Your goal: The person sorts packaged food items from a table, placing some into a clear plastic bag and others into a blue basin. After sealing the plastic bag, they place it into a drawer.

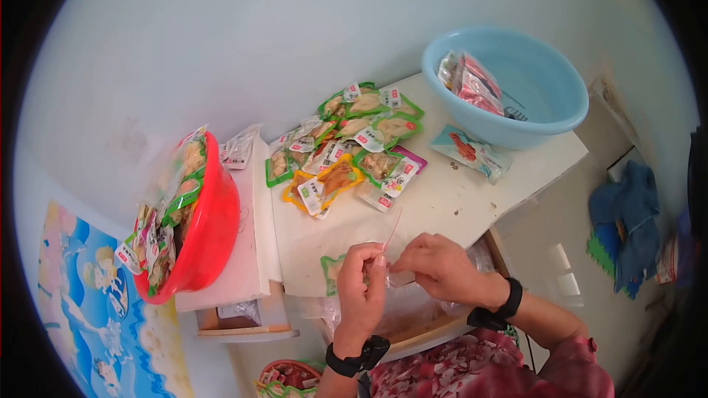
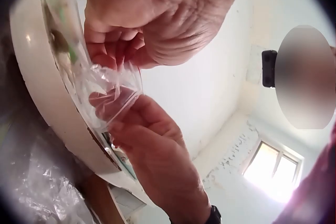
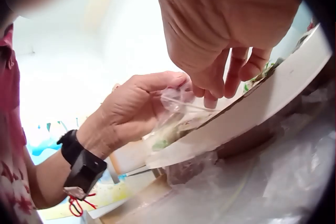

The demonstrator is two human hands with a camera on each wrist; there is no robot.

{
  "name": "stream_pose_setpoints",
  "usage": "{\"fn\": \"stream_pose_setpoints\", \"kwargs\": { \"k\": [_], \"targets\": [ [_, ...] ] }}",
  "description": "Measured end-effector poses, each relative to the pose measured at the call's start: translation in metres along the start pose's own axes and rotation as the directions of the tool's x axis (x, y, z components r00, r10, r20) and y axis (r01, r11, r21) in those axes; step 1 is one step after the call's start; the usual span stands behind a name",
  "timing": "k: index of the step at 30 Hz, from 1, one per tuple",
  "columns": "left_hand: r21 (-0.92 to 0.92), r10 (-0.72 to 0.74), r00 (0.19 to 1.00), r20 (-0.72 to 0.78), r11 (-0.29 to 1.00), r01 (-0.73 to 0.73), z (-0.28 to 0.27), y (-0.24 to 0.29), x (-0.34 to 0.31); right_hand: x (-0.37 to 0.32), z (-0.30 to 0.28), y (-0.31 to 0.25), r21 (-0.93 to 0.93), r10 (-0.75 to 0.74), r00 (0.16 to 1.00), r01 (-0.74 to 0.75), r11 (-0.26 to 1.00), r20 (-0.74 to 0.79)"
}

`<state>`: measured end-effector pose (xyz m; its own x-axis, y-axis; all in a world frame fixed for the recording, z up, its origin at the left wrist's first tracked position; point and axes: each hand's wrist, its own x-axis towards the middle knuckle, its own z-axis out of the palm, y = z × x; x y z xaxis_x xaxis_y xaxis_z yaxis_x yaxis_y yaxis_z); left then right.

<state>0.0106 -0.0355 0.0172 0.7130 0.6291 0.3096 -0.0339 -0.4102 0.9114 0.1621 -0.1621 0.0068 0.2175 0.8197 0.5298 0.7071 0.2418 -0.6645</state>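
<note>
Both hands hold a clear plastic bag (image 2: 126, 85) above the table's front edge. My left hand (image 1: 361, 287) pinches it near a thin pink strip (image 1: 394, 227) that sticks up past the fingertips. Beside it, my right hand (image 1: 439, 265) grips another part of the bag's edge; in the left wrist view its fingers show through the film. A green-edged food packet (image 1: 330, 269) lies just left of the left hand, partly covered by plastic. Farther back on the white table (image 1: 472, 206) is a pile of sealed food packets (image 1: 376, 166), mostly green-edged, some orange.
A red basin (image 1: 221, 228) full of packets stands at the left. The blue basin (image 1: 546, 88) at the back right contains a few packets, with a light-blue packet (image 1: 472, 153) in front. Below the table edge, an open drawer (image 1: 413, 317) holds clear plastic bags.
</note>
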Motion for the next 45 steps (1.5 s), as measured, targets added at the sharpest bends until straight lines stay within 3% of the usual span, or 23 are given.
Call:
{"fn": "stream_pose_setpoints", "kwargs": {
  "k": [4,5,10,16,20,22,26,29,32,35,38,41,45],
  "targets": [
    [-0.047,-0.063,0.998,-0.016,0.997,0.062,-0.005,-0.007,-0.001,0.013,-0.01,0.001,-0.026,0.041,0.99,-0.037,0.999,0.135],
    [-0.055,-0.085,0.996,-0.018,0.995,0.084,-0.007,-0.01,-0.002,0.019,-0.013,0.004,-0.02,0.042,0.996,-0.04,0.999,0.084],
    [0.158,0.143,0.988,-0.051,0.978,-0.133,-0.005,-0.014,-0.002,0.07,-0.043,0.018,-0.058,0.121,0.988,-0.127,0.99,-0.101],
    [0.213,0.259,0.966,-0.002,0.944,-0.253,0.001,-0.026,-0.007,0.142,-0.07,0.06,-0.256,0.101,0.985,-0.135,0.957,-0.14],
    [0.165,0.236,0.971,0.026,0.957,-0.237,0.001,-0.021,-0.005,0.178,-0.069,0.082,-0.306,0.182,0.979,-0.203,0.93,-0.095],
    [0.131,0.211,0.976,0.055,0.967,-0.217,-0.004,-0.024,-0.001,0.195,-0.061,0.091,-0.397,0.155,0.986,-0.165,0.903,-0.058],
    [0.04,0.181,0.978,0.106,0.982,-0.186,-0.009,-0.031,0.001,0.205,-0.042,0.086,-0.686,0.209,0.97,-0.068,0.724,0.124],
    [-0.009,0.149,0.981,0.122,0.989,-0.149,-0.013,-0.03,0.002,0.202,-0.025,0.06,-0.804,0.253,0.963,-0.075,0.589,0.095],
    [-0.033,0.129,0.982,0.14,0.992,-0.125,-0.014,-0.03,0.001,0.193,-0.022,0.031,-0.837,0.507,0.861,-0.244,0.49,0.046],
    [-0.046,0.134,0.979,0.152,0.991,-0.128,-0.014,-0.032,0.001,0.158,-0.025,0.035,-0.801,0.462,0.886,-0.247,0.546,0.042],
    [-0.05,0.146,0.98,0.135,0.989,-0.14,-0.01,-0.036,0.0,0.135,-0.027,0.029,-0.732,0.08,0.981,0.077,0.677,0.178],
    [-0.035,0.154,0.979,0.133,0.988,-0.15,-0.011,-0.035,-0.001,0.125,-0.025,0.038,-0.657,0.08,0.972,0.086,0.749,0.219],
    [-0.002,0.157,0.978,0.136,0.987,-0.158,-0.012,-0.031,0.0,0.127,-0.027,0.056,-0.655,0.067,0.977,0.084,0.751,0.202]
  ]
}}
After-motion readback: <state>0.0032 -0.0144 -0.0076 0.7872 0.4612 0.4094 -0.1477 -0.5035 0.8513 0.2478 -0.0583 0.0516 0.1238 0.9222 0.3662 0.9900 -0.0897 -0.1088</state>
